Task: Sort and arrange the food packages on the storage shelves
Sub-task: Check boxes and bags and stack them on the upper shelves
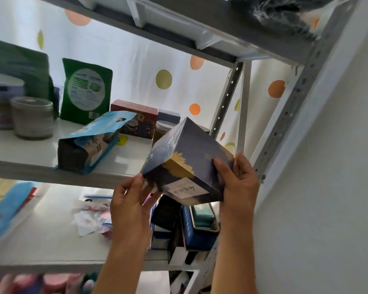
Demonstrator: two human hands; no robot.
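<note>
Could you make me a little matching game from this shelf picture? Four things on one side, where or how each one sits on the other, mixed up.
Things:
1. dark blue box
2. green pouch
3. light blue bag
4. glass jar

Places or states:
A. lying on its side near the shelf's front edge
B. standing upright at the back
C. held tilted in both hands
D. standing at the left, lid on

Pairs: 1-C, 2-B, 3-A, 4-D

No print here can be made out. The dark blue box (185, 158) carries a white sticker with handwriting — too blurred to read. The green pouch (85, 90) has a round printed panel, and the blue bag (94, 141) bears large characters — both illegible.
</note>
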